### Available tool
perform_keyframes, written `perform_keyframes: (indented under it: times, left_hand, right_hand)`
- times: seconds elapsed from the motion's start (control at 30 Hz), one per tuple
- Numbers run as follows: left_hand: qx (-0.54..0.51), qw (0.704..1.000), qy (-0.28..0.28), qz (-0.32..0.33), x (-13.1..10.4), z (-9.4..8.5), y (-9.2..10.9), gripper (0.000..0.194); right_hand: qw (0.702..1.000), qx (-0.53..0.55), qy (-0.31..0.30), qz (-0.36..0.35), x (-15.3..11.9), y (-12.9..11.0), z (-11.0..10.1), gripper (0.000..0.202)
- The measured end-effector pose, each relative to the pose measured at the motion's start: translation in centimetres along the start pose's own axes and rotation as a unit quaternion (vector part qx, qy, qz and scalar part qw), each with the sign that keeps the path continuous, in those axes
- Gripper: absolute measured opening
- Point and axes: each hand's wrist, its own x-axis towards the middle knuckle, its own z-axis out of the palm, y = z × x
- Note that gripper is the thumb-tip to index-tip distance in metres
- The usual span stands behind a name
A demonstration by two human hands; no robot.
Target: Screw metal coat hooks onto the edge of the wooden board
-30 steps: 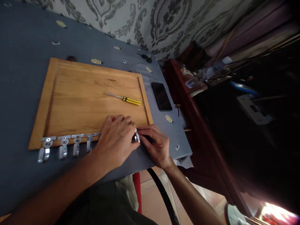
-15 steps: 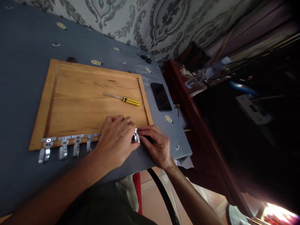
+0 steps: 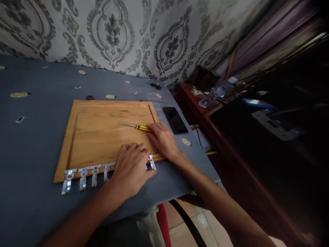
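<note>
A wooden panel (image 3: 102, 133) with a raised frame lies flat on the cloth-covered table. Along its near edge runs a metal hook rail (image 3: 95, 170), its silvery double hooks hanging over the side. My left hand (image 3: 132, 168) is closed over the rail towards its right end, hiding part of it; one hook shows past the fingers. On the panel lies a screwdriver (image 3: 142, 128) with a yellow and black handle, its shaft pointing left. My right hand (image 3: 163, 139) has its fingers closed at the handle's end, with the palm over the panel's right edge.
A black phone (image 3: 175, 120) lies right of the panel. Keys (image 3: 155, 85) rest near the table's far corner. Beyond the table's right edge stands a dark red cabinet (image 3: 191, 97) with a plastic bottle (image 3: 216, 92) on it. A patterned wall rises behind.
My right hand has left the right end of the hook rail and moved up to the screwdriver's handle. My left hand stays on the rail. The camera view has tilted upward.
</note>
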Motion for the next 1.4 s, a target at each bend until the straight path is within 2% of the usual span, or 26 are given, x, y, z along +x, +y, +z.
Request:
perform_keyframes:
  times: [0.07, 0.17, 0.23, 0.33, 0.43, 0.6, 0.8, 1.4]
  left_hand:
    - [0.006, 1.0, -0.006, -0.002, 0.0, -0.2, 0.0, 0.023]
    - [0.007, 1.0, -0.012, 0.0, 0.0, -0.3, 0.0, 0.024]
    - [0.003, 1.0, -0.015, 0.003, 0.0, -0.4, -0.1, 0.024]
    - [0.0, 1.0, -0.015, 0.003, 0.0, -0.4, -0.1, 0.024]
    - [0.0, 1.0, -0.004, 0.005, 0.0, -0.2, -0.2, 0.024]
    - [0.002, 1.0, 0.015, 0.02, -0.2, 0.2, -0.4, 0.025]
    - [0.001, 1.0, 0.019, 0.02, -0.3, 0.3, -0.5, 0.023]
    - [-0.002, 1.0, 0.011, 0.025, -0.3, 0.2, -0.5, 0.024]
  right_hand:
    - [1.0, 0.01, 0.009, 0.011, 0.2, -0.1, 0.0, 0.012]
    - [0.998, 0.037, 0.045, 0.029, -0.6, -0.7, -1.9, 0.015]
    - [0.985, 0.106, 0.127, 0.056, -1.7, -1.6, -3.9, 0.017]
    - [0.937, 0.217, 0.265, 0.076, -3.8, -3.7, -6.8, 0.023]
    - [0.919, 0.241, 0.307, 0.051, -5.9, -5.8, -8.4, 0.022]
    - [0.938, 0.204, 0.278, 0.043, -7.7, -7.2, -7.5, 0.018]
    - [0.951, 0.173, 0.255, 0.026, -7.4, -7.2, -6.0, 0.017]
    - [0.96, 0.166, 0.223, 0.032, -7.7, -7.0, -5.9, 0.015]
